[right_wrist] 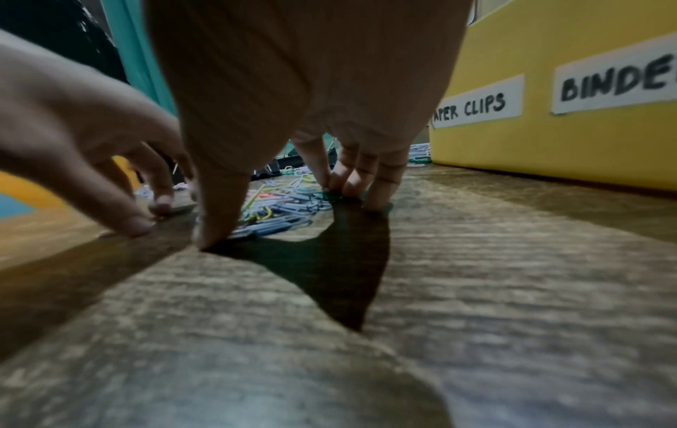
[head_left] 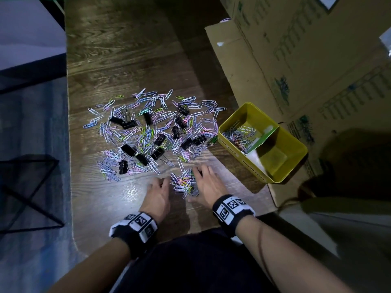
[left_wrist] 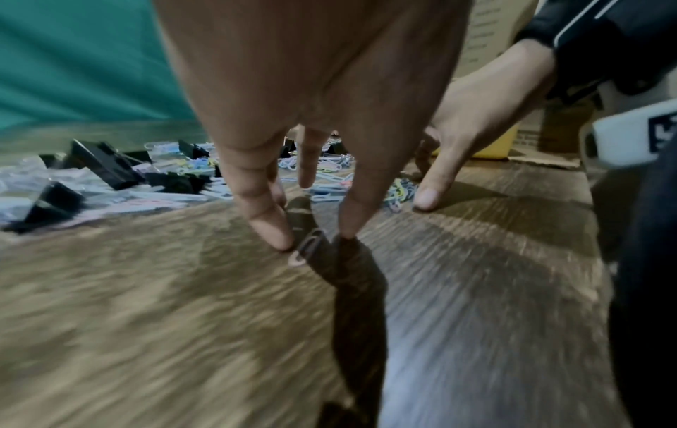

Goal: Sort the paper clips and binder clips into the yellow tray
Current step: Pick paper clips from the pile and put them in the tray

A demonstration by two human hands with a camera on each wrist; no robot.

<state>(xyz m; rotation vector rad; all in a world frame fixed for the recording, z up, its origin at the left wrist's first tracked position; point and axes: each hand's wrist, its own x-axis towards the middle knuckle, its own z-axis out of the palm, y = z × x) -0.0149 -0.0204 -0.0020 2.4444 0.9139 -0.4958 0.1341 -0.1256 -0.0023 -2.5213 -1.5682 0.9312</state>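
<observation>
While a wide scatter of pastel wire paper clips (head_left: pixel 148 127) mixed with black metal binder clips (head_left: pixel 129 149) lies across the dark wood-grain table (head_left: pixel 118 60), both hands rest at its near edge on either side of a small gathered heap of coloured paper clips (head_left: pixel 184 183). The left hand (head_left: pixel 157 196) stands on its fingertips with fingers spread and extended down to the wood; in the left wrist view a single paper clip (left_wrist: pixel 307 246) lies flat between the thumb and a fingertip (left_wrist: pixel 273 234), touching neither clearly, so nothing is held. The right hand (head_left: pixel 206 185) is likewise spread, its thumb planted on the near side of the heap and its fingertips (right_wrist: pixel 351 185) pressed on the table at the far side, cupping the heap without lifting it. The yellow rectangular divided tray (head_left: pixel 296 144) sits to the right, beside a brown cardboard box (head_left: pixel 296 60); its farther compartment holds paper clips, and its side carries white labels (right_wrist: pixel 479 105) reading PAPER CLIPS and BINDE.
</observation>
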